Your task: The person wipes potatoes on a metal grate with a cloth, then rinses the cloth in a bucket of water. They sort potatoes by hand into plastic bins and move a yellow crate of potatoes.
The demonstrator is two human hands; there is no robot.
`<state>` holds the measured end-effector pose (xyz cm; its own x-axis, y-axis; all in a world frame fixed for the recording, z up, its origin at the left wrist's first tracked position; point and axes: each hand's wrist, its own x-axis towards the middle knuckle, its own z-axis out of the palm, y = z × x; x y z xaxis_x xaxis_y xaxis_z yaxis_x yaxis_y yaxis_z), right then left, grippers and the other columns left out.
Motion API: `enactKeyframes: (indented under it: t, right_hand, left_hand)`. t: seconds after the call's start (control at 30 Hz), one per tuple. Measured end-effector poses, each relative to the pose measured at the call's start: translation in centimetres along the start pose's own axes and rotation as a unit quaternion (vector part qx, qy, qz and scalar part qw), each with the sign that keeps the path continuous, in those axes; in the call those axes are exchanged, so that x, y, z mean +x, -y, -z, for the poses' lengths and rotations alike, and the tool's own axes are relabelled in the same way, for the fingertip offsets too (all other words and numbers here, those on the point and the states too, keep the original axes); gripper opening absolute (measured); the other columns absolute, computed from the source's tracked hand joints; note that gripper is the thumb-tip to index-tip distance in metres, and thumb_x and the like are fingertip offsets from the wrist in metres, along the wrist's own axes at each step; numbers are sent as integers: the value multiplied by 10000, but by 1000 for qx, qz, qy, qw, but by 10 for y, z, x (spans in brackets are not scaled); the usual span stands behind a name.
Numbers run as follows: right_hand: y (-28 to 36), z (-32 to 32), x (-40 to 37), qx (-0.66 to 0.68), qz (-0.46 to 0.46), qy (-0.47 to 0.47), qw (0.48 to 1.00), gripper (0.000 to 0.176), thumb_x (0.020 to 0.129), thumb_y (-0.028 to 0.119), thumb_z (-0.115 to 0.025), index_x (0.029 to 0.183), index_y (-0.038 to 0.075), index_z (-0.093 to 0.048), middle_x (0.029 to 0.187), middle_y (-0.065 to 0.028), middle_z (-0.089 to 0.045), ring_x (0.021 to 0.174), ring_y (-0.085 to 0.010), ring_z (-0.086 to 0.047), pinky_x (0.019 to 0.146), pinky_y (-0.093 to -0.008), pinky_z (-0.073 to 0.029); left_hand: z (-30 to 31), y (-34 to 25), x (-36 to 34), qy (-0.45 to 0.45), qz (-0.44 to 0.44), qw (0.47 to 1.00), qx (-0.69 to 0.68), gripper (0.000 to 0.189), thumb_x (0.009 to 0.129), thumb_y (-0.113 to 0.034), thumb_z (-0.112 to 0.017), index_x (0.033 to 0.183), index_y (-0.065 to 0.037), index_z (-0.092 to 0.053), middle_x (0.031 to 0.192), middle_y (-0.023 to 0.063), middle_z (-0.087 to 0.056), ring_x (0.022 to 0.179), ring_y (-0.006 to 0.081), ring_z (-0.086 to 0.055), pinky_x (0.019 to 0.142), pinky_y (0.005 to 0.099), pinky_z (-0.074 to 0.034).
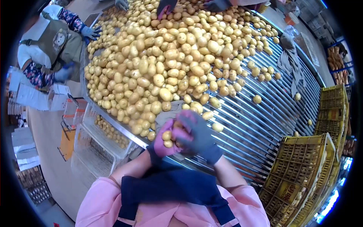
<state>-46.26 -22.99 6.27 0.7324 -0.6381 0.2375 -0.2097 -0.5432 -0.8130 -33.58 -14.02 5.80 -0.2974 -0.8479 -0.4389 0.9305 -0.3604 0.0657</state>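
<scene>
Both of my hands wear pink-and-grey work gloves and meet over the near edge of a metal roller table (261, 125). Cupped and closed, my left hand (163, 145) holds several small yellow potatoes (167, 139) against its palm. My right hand (200, 132) overlaps it from the right, with curled fingers over the held potatoes; its fingers are smeared by motion, and I cannot tell whether they grip one. Just beyond my hands, a grey cloth (166, 116) lies at the edge of a large potato heap (162, 64). A few loose potatoes (217, 127) rest on the rollers nearby.
Yellow crates (295, 170) stand at the right of the table. White crates (94, 151), one holding potatoes, are at the lower left. A person in an apron (49, 45) stands at the left; other gloved hands (217, 5) reach in at the far side. Another grey cloth (291, 60) drapes the right rail.
</scene>
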Motion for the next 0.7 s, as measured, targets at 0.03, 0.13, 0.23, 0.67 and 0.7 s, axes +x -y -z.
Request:
enactKeyframes:
  t: [0.03, 0.13, 0.23, 0.67, 0.7]
  right_hand:
    - [-6, 2, 11, -8, -65, -26, 998, 414, 804, 282, -656, 1161, 94, -562, 1106, -178, -550, 1016, -367, -539, 866, -413, -454]
    - [-49, -8, 51, -216, -99, 64, 969, 260, 863, 199, -559, 1106, 107, -558, 912, -122, -624, 795, -320, -618, 648, -439, -489]
    - [-84, -47, 73, -252, -179, 136, 941, 288, 839, 185, -575, 1118, 119, -545, 918, -124, -620, 829, -318, -615, 669, -433, -487]
    - [-69, -77, 83, -336, -136, 132, 923, 149, 838, 174, -519, 910, 126, -640, 772, -123, -646, 721, -303, -642, 616, -412, -515]
    - [-75, -82, 85, -361, -145, 133, 911, 141, 817, 152, -531, 883, 102, -646, 754, -124, -650, 701, -306, -647, 597, -411, -520]
  left_hand:
    - [31, -3, -6, 44, -22, 998, -32, 403, 951, -406, -369, 1227, -131, -474, 1084, 61, -535, 1049, 224, -524, 909, 436, -439]
    - [21, -10, -29, -65, -112, 991, 21, 440, 944, -453, -377, 1259, -159, -465, 1113, 51, -532, 1083, 288, -528, 932, 488, -426]
    - [19, -19, -43, -111, -128, 985, 11, 431, 924, -506, -388, 1229, -217, -486, 1092, 9, -527, 1046, 242, -535, 890, 430, -448]
    - [52, -30, -56, 78, -118, 978, -152, 460, 934, -480, -392, 1235, -153, -510, 1247, 108, -495, 1208, 385, -435, 957, 529, -426]
    - [51, -32, -55, 84, -119, 977, -157, 457, 932, -475, -401, 1230, -148, -514, 1269, 115, -481, 1219, 392, -422, 966, 531, -419]
